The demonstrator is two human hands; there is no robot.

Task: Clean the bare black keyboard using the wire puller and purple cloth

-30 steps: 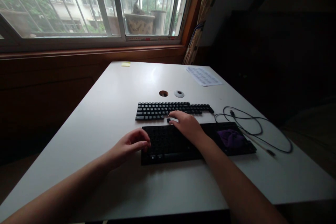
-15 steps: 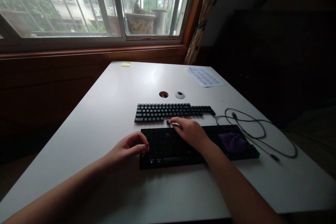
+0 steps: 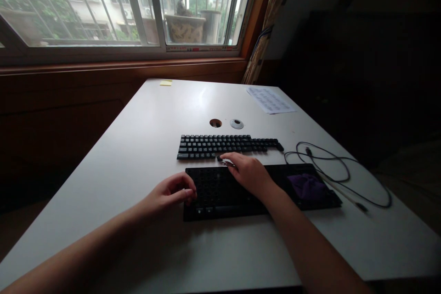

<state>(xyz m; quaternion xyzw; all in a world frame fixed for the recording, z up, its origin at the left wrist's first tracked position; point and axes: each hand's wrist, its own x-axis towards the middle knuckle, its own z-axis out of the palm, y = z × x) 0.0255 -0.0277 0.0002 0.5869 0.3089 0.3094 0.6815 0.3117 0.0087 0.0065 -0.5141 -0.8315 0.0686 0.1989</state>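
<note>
A black keyboard base [image 3: 237, 211] lies on the white table, most of its keycaps off, though a few remain along its front left edge. My left hand [image 3: 177, 188] is curled closed at the base's left end, fingertips against it. Reaching over the base, my right hand [image 3: 250, 172] holds a slim metal tool [image 3: 228, 164] whose exact kind is too small to tell. Its index finger touches a loose black keycap [image 3: 219, 158] at the end of the nearest keycap row. Loose keycaps [image 3: 215, 144] stand in tight rows just behind the base.
A purple cloth [image 3: 306, 186] lies on the base's right part. Looped black cable [image 3: 344, 158] spreads to the right. Farther back are a table hole [image 3: 215, 123], a round grey cover [image 3: 236, 124], printed paper [image 3: 270, 100] and a yellow note [image 3: 166, 82]. A barred window stands behind.
The keycap under my right index finger has shifted slightly left, closer to the row. My right fingers have moved a little with it. My left hand stays in place.
</note>
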